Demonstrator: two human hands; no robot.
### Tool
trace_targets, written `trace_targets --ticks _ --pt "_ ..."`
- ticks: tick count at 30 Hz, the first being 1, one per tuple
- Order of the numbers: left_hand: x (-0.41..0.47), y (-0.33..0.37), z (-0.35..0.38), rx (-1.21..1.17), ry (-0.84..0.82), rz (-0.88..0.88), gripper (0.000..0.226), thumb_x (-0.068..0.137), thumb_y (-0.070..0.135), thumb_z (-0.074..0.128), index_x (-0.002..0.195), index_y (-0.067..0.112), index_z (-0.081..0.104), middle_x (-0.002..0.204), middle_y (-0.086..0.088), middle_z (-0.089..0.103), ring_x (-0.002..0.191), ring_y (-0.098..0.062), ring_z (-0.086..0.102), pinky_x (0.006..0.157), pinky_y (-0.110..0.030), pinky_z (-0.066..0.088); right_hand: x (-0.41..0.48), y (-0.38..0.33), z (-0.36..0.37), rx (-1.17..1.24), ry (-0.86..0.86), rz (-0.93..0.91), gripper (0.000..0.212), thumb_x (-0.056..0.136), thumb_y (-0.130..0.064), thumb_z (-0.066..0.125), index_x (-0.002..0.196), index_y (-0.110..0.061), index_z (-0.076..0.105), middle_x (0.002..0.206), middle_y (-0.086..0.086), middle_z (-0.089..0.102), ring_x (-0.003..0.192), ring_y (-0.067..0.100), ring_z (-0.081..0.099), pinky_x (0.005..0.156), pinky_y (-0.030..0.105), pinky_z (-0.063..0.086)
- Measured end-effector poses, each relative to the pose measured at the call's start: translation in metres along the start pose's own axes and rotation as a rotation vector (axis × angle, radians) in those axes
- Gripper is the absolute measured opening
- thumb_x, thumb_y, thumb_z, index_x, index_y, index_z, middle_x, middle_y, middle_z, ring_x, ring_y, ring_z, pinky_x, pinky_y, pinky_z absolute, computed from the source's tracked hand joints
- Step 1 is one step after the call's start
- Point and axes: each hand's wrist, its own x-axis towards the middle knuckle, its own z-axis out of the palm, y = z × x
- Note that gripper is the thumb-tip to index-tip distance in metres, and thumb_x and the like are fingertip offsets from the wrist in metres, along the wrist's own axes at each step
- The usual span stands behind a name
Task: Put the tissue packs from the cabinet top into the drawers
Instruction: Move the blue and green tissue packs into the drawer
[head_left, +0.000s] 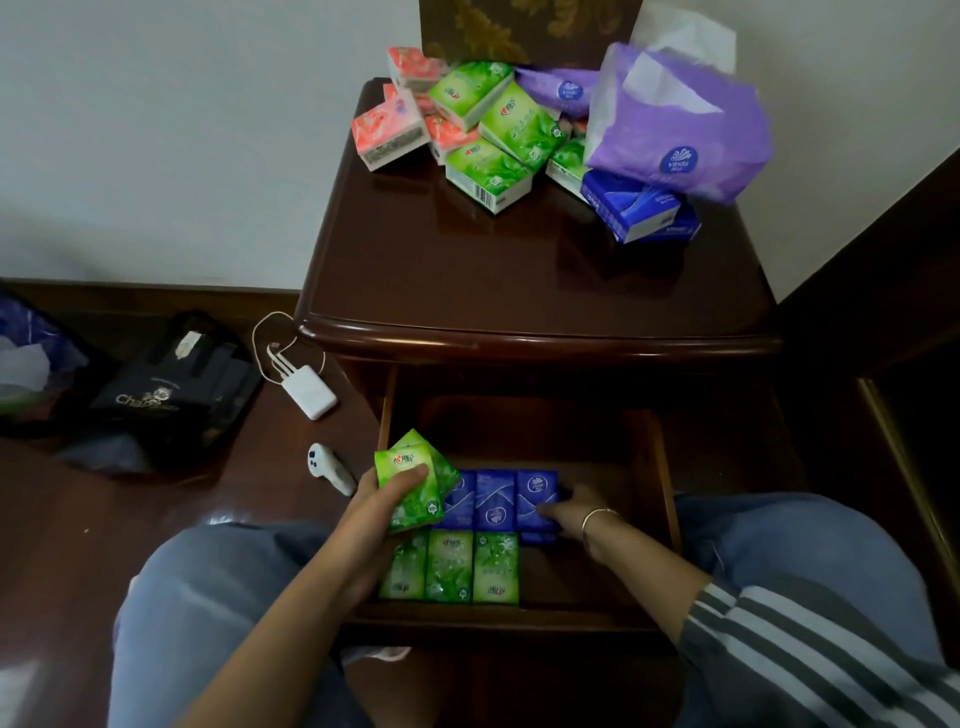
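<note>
While the open drawer (670, 499) stands pulled out between the person's knees, the nearest row holds three green packs (451, 566) lying flat, edge to edge, along the front wall, with a row of blue packs (498, 499) just behind them. The left hand (382, 506) has its grip closed around a small fan of green packs (410, 483), thumb across the top face, held at a tilt above the drawer's left corner and not yet set down. The right hand (569, 512) rests on the rightmost blue pack (537, 496), fingers curled over its edge; whether it pinches or merely steadies that pack cannot be told. Judgement: the step in hand is seating the held green packs. It is best done by laying them one at a time, flat and square, into the free space right of the green row or behind the blue row, rather than dropping the fan whole, which would likely skew the rows. The right hand serves well as a stop against which to align. Farther off, the cabinet top (467, 280) still carries a pile of green packs, pink packs (387, 132), a blue tissue pack (644, 210) and a large purple tissue bag (675, 124) at its rear, so much of the task remains.
</note>
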Motion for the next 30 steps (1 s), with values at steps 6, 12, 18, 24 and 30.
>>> trace_targets --ticks 6,12,18,24,30 --pt "0.000 -0.001 -0.004 0.014 -0.009 -0.005 0.050 0.081 0.029 0.070 0.126 0.021 0.050 0.114 -0.014 0.070 0.102 -0.034 0.068 0.091 -0.054 0.052 -0.003 -0.005 -0.008 0.081 -0.092 0.037 0.046 0.083 0.003 0.061 0.126 -0.009 0.050 0.125 0.015 0.060 0.091 0.019 0.056 0.059 0.024 0.047" --pt "-0.003 0.003 -0.004 0.003 -0.002 0.010 0.046 0.085 0.024 0.067 0.127 0.019 0.048 0.115 -0.016 0.068 0.101 -0.034 0.068 0.084 -0.050 0.056 0.009 -0.022 -0.018 -0.474 0.012 -0.315 0.060 0.088 -0.032 0.061 0.141 -0.014 0.039 0.143 0.011 0.043 0.129 0.027 0.044 0.105 0.033 0.036" --pt "-0.006 0.006 -0.004 -0.006 0.029 0.033 0.042 0.088 0.022 0.064 0.127 0.019 0.049 0.115 -0.014 0.068 0.100 -0.031 0.068 0.069 -0.037 0.057 0.023 -0.039 0.007 -0.843 -0.188 -0.464 0.053 0.087 -0.045 0.058 0.136 -0.028 0.046 0.144 0.001 0.044 0.132 0.022 0.039 0.110 0.036 0.025" --pt "-0.004 0.008 -0.007 0.002 0.033 0.039 0.044 0.088 0.023 0.064 0.129 0.020 0.048 0.116 -0.013 0.068 0.100 -0.029 0.069 0.070 -0.036 0.057 0.032 -0.035 0.014 -0.990 -0.109 -0.534 0.045 0.084 -0.051 0.057 0.124 -0.031 0.056 0.137 -0.004 0.051 0.133 0.022 0.032 0.113 0.054 0.005" --pt "-0.001 0.006 -0.007 0.002 0.014 0.036 0.046 0.087 0.024 0.065 0.130 0.020 0.048 0.118 -0.013 0.067 0.102 -0.030 0.068 0.076 -0.040 0.057 0.021 -0.033 0.002 -0.703 -0.083 -0.546 0.051 0.086 -0.043 0.062 0.132 -0.025 0.051 0.140 0.004 0.048 0.131 0.025 0.038 0.109 0.035 0.029"
